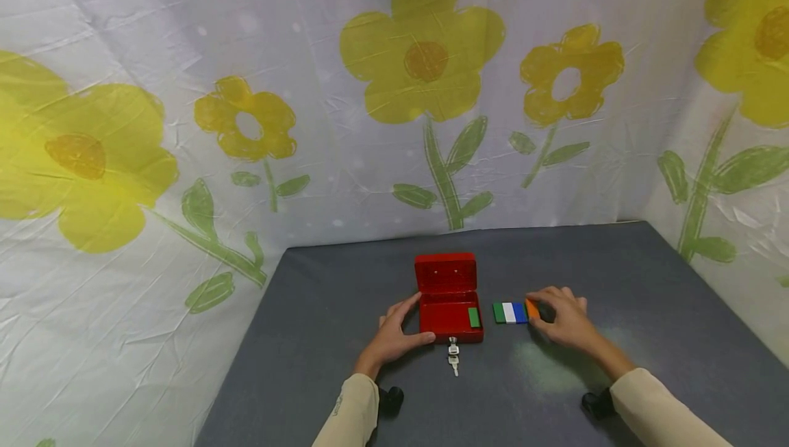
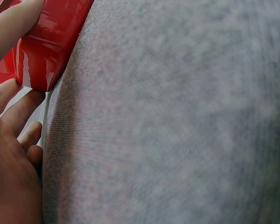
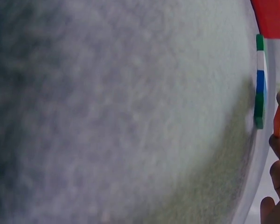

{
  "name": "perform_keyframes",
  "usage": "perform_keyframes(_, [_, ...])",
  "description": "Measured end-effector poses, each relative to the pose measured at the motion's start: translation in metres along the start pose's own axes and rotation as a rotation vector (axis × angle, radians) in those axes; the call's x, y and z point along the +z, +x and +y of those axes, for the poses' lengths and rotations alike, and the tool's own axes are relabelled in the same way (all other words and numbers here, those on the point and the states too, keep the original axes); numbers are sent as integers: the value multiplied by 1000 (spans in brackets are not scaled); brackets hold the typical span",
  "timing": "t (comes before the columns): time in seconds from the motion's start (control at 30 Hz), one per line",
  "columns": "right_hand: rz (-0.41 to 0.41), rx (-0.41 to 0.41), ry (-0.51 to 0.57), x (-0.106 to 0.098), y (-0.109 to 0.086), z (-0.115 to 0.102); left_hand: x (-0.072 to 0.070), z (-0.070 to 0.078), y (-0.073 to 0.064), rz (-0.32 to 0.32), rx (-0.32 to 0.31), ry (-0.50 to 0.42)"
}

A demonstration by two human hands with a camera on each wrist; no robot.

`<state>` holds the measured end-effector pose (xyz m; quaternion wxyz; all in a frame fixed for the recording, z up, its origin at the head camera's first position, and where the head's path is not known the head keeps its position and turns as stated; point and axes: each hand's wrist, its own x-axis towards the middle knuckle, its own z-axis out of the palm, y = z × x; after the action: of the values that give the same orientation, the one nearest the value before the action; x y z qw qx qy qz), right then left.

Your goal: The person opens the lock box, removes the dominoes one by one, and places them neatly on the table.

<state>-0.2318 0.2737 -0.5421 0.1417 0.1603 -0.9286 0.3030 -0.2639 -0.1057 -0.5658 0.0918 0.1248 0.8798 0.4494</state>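
An open red cash box [image 1: 439, 329] stands on the table with its lid [image 1: 446, 272] tipped back. One green block [image 1: 473, 317] lies inside at the right. My left hand [image 1: 394, 339] holds the box by its left side, thumb along the front edge and fingers at the side wall. To the right of the box is a row of flat blocks: green [image 1: 499, 313], white [image 1: 509, 313], blue [image 1: 520, 313] and another green [image 3: 259, 110]. My right hand [image 1: 564, 320] pinches an orange block [image 1: 531, 309] between thumb and fingers at the row's right end, raised above it.
Keys [image 1: 453, 359] hang from the lock at the box's front, over the dark grey table [image 1: 345, 283]. Behind the table and along its sides runs a white cloth [image 1: 345, 180] printed with yellow flowers.
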Motion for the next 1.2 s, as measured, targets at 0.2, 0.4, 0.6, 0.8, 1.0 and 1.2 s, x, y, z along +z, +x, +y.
perform_keyframes(0.2, [-16,40,-30,-3,-1,2,0,0,0,1,-1,1])
perform_keyframes(0.4, [-22,66,-46,-5,-2,3,-2,2,0,2,24,4])
perform_keyframes(0.6, [-27,71,-50,-7,-3,6,-2,2,0,0,13,11])
perform_keyframes(0.8, [-40,78,-58,-7,-4,10,-1,1,0,0,10,13])
perform_keyframes(1.0, [-49,70,-59,-6,-4,10,-1,0,0,2,11,19])
perform_keyframes(1.2, [-67,69,-67,-5,-1,11,-1,0,0,0,17,17])
